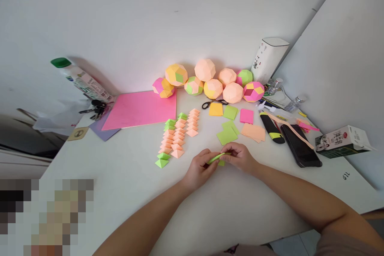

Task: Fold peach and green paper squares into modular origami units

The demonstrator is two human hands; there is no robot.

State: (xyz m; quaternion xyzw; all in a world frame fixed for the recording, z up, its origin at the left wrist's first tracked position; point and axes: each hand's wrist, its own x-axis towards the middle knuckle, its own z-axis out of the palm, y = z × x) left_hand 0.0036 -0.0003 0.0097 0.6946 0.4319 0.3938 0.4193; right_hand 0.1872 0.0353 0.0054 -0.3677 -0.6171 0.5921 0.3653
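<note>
Both hands meet over the table, gripping one green paper piece (216,157) that looks folded. My left hand (200,169) pinches its left end, and my right hand (241,157) pinches the right end. Some green paper also shows just beneath the fingers. Loose green sheets (227,133) lie just beyond the hands, with peach sheets (253,132) to their right. Left of the hands stand rows of folded peach units (177,153) and green units (162,163). Orange (216,109), green (231,112) and pink (246,116) paper stacks lie farther back.
Several paper balls (205,70) line the wall, with black scissors (205,105) before them. A pink board (141,108) and spray bottle (85,82) are at left. A cutter (271,128), phone (301,146) and milk carton (345,141) are at right.
</note>
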